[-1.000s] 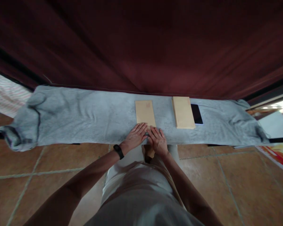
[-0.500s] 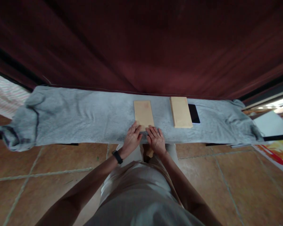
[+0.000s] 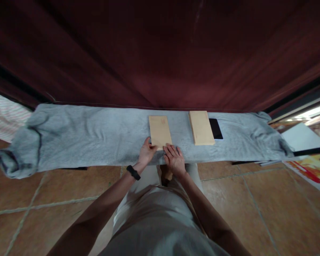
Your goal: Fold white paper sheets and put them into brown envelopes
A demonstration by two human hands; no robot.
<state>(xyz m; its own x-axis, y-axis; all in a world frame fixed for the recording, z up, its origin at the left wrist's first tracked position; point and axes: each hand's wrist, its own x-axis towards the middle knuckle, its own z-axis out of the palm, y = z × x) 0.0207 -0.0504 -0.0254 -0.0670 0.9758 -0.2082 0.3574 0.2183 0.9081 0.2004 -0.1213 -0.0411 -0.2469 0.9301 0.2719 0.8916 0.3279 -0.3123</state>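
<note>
A tan paper envelope [image 3: 160, 131] lies flat on the grey cloth in front of me, with a faint reddish mark near its top right corner. At its lower left corner, my left hand [image 3: 146, 152] is closed, the thumb over the bottom edge and the fingers by the side. My right hand [image 3: 174, 158] rests palm down, fingers stretched out, with the fingertips on the lower right edge. To the right sits a stack of similar envelopes [image 3: 202, 128], partly covering a dark-screened phone or tablet [image 3: 216, 128].
The grey cloth [image 3: 117, 135] covers a long narrow surface, wrinkled at both ends. A dark red curtain [image 3: 160, 53] hangs along its far side. At the far right are a white sheet [image 3: 302, 138] and a colourful printed bag or sheet [image 3: 316, 170]. Below is a tiled floor [image 3: 224, 199].
My left hand has gone from lying flat on the envelope's lower edge to gripping its lower left corner. My right hand stays at the lower right edge. The view has shifted slightly.
</note>
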